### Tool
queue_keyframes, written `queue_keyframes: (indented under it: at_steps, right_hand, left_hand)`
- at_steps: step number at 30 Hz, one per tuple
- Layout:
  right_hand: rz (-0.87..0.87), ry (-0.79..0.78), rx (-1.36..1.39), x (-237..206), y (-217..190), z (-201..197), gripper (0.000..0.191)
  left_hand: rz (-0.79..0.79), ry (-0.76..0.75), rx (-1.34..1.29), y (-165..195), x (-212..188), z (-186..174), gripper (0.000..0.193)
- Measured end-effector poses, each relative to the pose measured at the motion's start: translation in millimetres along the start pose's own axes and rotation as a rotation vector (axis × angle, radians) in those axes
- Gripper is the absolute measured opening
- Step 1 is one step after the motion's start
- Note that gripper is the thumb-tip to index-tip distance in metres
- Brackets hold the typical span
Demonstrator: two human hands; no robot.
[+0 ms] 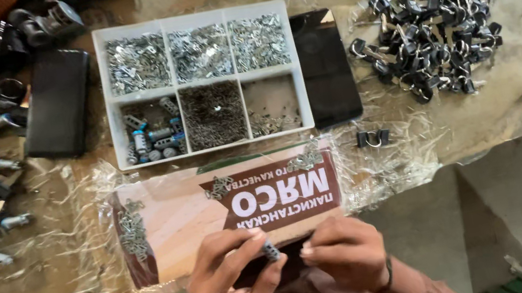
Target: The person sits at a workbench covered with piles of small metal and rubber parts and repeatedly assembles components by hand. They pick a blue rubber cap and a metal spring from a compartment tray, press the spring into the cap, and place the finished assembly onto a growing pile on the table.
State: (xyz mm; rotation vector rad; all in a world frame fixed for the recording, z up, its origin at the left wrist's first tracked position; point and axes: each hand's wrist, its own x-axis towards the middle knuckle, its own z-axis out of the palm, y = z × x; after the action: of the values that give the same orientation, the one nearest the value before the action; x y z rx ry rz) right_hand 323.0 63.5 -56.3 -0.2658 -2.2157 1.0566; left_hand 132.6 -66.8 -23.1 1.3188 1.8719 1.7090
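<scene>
Flat pale cardboard package (175, 224) with dark red banner label (283, 196), under plastic film at table edge.

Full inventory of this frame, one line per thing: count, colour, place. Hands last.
Parts tray: one, white, six compartments, top centre of the table.
Small metal pieces: too many to count, silver, tray's three upper compartments.
Lock cylinders: several, silver and blue, tray's lower left compartment.
Black case: one, left of the tray.
Dark flat slab: one, black, right of the tray.
Key pile: many, black heads, upper right.
Printed card: one, tan and maroon, front of the tray.
Small cylinder: one, grey, between both hands.
Left hand: holds the small cylinder, bottom centre.
Right hand: fingertips at the small cylinder.
</scene>
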Motion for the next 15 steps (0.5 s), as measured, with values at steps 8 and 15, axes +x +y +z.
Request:
queue_keyframes:
  at_steps: [8,15]
  right_hand:
    - [0.684,0.210,0.970,-29,-19,19,0.014]
    - [0.515,0.223,0.423,-2,-26,4,0.014]
  left_hand:
    - [-0.088,-0.097,-0.149,9,-2,9,0.043]
    - [0.010,-0.127,-0.091,10,1,5,0.043]
